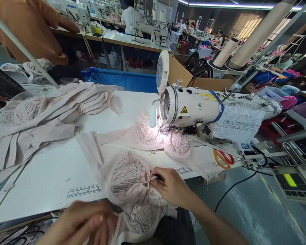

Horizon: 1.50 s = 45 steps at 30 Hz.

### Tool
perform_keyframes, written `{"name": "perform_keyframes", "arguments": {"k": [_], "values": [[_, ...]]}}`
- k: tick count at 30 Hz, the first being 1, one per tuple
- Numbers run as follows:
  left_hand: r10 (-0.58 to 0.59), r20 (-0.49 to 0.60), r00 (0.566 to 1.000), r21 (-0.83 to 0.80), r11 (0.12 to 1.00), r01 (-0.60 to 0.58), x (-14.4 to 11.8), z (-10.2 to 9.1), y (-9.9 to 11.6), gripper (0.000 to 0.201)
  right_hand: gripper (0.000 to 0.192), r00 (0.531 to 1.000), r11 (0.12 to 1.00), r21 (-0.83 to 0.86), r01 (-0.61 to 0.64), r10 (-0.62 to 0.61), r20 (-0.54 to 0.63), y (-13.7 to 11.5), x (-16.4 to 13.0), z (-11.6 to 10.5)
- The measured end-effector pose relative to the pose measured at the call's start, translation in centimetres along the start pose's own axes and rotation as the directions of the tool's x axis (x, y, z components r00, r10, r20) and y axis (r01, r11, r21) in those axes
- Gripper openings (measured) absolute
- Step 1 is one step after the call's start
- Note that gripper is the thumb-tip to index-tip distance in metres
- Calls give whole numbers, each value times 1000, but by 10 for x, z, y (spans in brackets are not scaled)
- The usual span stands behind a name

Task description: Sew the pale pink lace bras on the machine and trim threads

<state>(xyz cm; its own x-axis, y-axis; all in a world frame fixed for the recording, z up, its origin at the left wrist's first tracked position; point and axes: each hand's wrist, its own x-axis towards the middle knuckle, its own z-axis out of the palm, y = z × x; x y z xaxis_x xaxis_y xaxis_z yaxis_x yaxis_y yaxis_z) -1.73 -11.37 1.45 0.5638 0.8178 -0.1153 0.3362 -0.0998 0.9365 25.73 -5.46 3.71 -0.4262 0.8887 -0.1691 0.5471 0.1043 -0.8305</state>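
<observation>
Both forearms bare, no sleeves/gloves visible; left hand (84,223) blurred, right hand (172,187) sharp, dark garment at lap.

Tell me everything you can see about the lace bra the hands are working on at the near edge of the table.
The lace bra is pale pink, with moulded cups covered in openwork lace. It lies at the near edge of the white table, one cup domed upward and the other hanging over the edge toward the person's lap. The right hand pinches it between the cups, holding a small dark tool there. The left hand, blurred, rests at its lower left edge. A plain strap band trails up and left.
</observation>
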Motion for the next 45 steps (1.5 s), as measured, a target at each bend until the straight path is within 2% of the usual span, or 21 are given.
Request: {"name": "perform_keyframes", "arguments": {"k": [1, 2, 3, 5, 7, 9, 11, 12, 14, 17, 19, 21, 25, 27, 29, 32, 35, 37, 41, 43, 45], "values": [[68, -160, 985, 88, 995, -55, 13, -4, 9, 44, 9, 1000, 999, 31, 19, -19, 0, 0, -6, 0], [172, -303, 937, 263, 961, -91, 29, -7, 17, 35, 6, 999, 997, 58, 48, -48, 0, 0, -11, 1], [244, -249, 937, 416, 901, -124, 45, -8, 24, 35, 4, 997, 994, 70, 81, -82, -1, 0, -17, 1], [359, 36, 933, 558, 767, -317, 73, -9, 36, 34, 11, 986, 985, 53, 163, -164, 11, 0, -27, 0], [399, 294, 868, 513, 701, -496, 89, -11, 46, 23, 20, 972, 974, 34, 225, -227, 65, 0, -37, -6], [414, 404, 816, 395, 725, -564, 94, -17, 53, 14, 20, 961, 971, 74, 229, -237, 145, 0, -45, -14], [391, 441, 808, 216, 828, -518, 91, -24, 57, 14, 13, 952, 966, 158, 205, -234, 198, 0, -50, -24], [361, 447, 818, 112, 885, -452, 89, -27, 57, 20, 13, 950, 960, 193, 203, -240, 198, 0, -50, -28], [256, 420, 871, -75, 966, -248, 84, -30, 52, 32, 25, 952, 951, 220, 216, -255, 167, 3, -49, -35], [72, 298, 952, -285, 958, 17, 79, -24, 37, 43, 38, 974, 966, 204, 159, -188, 128, 10, -43, -43], [-24, 185, 982, -444, 890, 105, 75, -14, 26, 50, 43, 985, 965, 251, 76, -112, 133, 18, -38, -43], [-126, 99, 987, -620, 768, 160, 73, -2, 16, 54, 50, 990, 924, 382, 22, -74, 120, 26, -35, -38], [-304, 78, 950, -885, 417, 206, 71, 23, 7, 48, 63, 996, 683, 730, -32, -40, 81, 42, -29, -20], [-334, 85, 939, -937, 293, 189, 71, 32, 7, 47, 66, 989, 561, 824, -80, -56, 134, 47, -25, -14], [-345, 59, 937, -962, 232, 146, 71, 38, 9, 46, 66, 972, 487, 861, -146, -90, 215, 48, -21, -13], [-342, 24, 939, -976, 196, 97, 69, 42, 9, 51, 63, 948, 457, 857, -237, -83, 307, 49, -19, -15], [-317, 30, 948, -977, 191, 95, 66, 44, 5, 52, 64, 942, 475, 837, -271, -47, 332, 52, -20, -18], [-296, 35, 955, -975, 201, 97, 65, 45, 4, 54, 66, 948, 525, 820, -227, -72, 309, 54, -21, -21], [-296, 61, 953, -969, 210, 127, 69, 50, 13, 54, 64, 967, 778, 628, 19, -174, 187, 42, -21, -30], [-289, 82, 954, -960, 235, 153, 77, 53, 21, 55, 67, 943, 884, 456, 106, -234, 235, 28, -22, -35], [-244, 99, 965, -940, 296, 171, 87, 54, 29, 57, 55, 887, 924, 307, 228, -328, 326, 14, -27, -41]]}}
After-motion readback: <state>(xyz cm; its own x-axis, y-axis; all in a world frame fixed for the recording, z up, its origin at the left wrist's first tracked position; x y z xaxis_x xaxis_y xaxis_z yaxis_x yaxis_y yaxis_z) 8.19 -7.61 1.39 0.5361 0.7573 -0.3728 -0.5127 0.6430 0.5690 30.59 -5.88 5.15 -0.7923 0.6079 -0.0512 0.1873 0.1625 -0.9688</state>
